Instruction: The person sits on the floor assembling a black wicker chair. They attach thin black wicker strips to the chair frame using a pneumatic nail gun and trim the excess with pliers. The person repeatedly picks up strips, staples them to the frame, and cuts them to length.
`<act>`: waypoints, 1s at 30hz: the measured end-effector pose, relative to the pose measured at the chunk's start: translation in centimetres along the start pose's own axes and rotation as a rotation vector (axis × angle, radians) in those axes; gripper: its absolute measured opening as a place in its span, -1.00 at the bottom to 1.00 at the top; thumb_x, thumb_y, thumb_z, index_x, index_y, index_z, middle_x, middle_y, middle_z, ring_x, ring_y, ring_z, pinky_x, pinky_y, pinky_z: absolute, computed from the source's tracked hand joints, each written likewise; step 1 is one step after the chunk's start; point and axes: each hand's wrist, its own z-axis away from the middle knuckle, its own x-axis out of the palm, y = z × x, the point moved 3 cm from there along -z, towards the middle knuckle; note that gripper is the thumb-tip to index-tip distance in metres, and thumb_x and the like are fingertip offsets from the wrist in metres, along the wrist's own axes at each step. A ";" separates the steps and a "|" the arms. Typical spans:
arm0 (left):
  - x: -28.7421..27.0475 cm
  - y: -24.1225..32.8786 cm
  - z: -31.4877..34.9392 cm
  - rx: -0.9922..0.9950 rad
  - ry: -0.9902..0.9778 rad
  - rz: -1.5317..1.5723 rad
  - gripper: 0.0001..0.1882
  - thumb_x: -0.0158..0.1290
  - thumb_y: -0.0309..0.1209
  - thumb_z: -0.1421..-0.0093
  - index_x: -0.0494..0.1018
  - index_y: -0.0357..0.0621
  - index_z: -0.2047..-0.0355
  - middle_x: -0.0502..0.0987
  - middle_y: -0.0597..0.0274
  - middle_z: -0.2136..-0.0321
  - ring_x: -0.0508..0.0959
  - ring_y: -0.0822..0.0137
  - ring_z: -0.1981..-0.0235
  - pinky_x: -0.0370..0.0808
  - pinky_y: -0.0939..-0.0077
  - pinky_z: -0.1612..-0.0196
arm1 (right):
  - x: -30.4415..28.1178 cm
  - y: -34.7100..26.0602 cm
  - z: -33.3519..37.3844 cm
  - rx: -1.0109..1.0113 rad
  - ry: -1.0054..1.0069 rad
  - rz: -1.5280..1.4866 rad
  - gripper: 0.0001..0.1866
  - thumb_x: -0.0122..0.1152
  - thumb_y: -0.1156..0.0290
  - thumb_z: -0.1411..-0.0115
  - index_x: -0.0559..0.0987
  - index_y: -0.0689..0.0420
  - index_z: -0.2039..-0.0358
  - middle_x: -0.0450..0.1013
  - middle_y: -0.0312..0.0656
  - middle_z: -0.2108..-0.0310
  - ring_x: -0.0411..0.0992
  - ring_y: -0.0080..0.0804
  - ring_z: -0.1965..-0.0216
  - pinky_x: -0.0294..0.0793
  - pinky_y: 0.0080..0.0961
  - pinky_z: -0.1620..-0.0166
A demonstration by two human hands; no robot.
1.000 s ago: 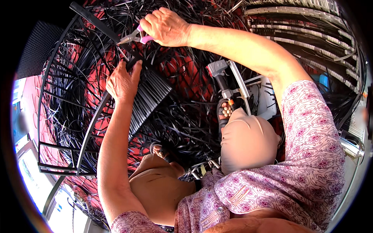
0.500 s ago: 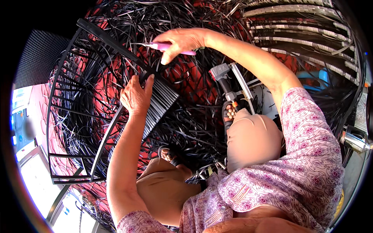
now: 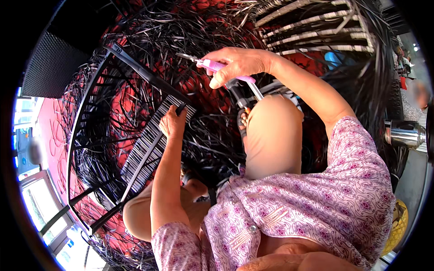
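Observation:
In my right hand (image 3: 239,65), raised above the black strips, is a pair of pink-handled snips (image 3: 214,65). The slim metal tips point to the left and look slightly apart. My left hand (image 3: 173,123) is closed round the side bar of a black chair-like frame (image 3: 147,77), beside its banded panel of tight dark strips (image 3: 144,149). Its thumb presses on a dark piece near the panel's upper corner. The frame leans at a slant in front of my legs, with thin curved bars on its left side. The hand hides part of the bar.
Loose black strips (image 3: 217,135) lie heaped over a red floor. A grey-black power tool (image 3: 238,94) stands by my knee, partly hidden. A wrapped frame (image 3: 312,31) lies at the far right, and a dark woven piece (image 3: 49,63) at the left. Another person shows at the right edge.
The view has shifted. My right hand with the snips and my left hand on the frame now appear farther right and lower. The frame has tilted, showing more of its panel. My knee covers more of the power tool.

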 end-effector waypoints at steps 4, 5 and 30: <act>-0.8 -0.3 3.3 0.038 0.031 -0.009 -0.66 0.14 -0.05 -0.05 0.52 -0.03 0.32 0.60 0.03 0.43 0.59 -0.04 0.34 0.47 0.10 0.25 | 3.2 -2.5 4.6 0.021 0.033 0.108 -0.46 0.34 0.16 -0.02 0.45 0.26 0.09 0.42 -0.20 0.30 0.41 -0.50 0.24 0.41 -0.49 0.15; -1.2 -0.3 4.0 0.059 0.052 -0.004 -0.65 0.14 -0.05 -0.05 0.52 -0.04 0.33 0.60 0.03 0.43 0.59 -0.04 0.34 0.47 0.10 0.25 | 4.3 -2.9 5.5 0.035 0.038 0.041 -0.44 0.36 0.16 -0.02 0.45 0.26 0.08 0.42 -0.21 0.28 0.40 -0.50 0.21 0.41 -0.49 0.13; 1.3 2.2 13.6 -0.046 0.201 1.251 -0.72 0.05 -0.37 -0.19 0.45 -0.26 0.13 0.50 0.30 0.32 0.47 0.44 0.33 0.44 0.53 0.25 | 14.0 -2.2 1.5 -0.183 0.241 -0.607 -0.54 0.20 0.02 -0.18 0.49 0.15 0.12 0.55 -0.12 0.22 0.54 -0.44 0.29 0.54 -0.45 0.24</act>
